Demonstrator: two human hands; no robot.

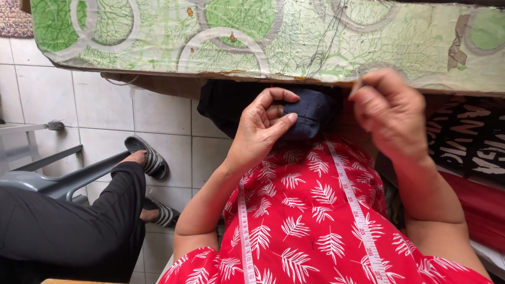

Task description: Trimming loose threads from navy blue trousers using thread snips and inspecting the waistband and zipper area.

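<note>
I saw a tape measure (357, 210) draped over my red leaf-print dress (310, 231); farther out, my left hand (260, 131) pinched a fold of dark blue cloth (313, 113), my right hand (389, 113) fisted just beside it, under the green-patterned table edge (263, 42).
</note>
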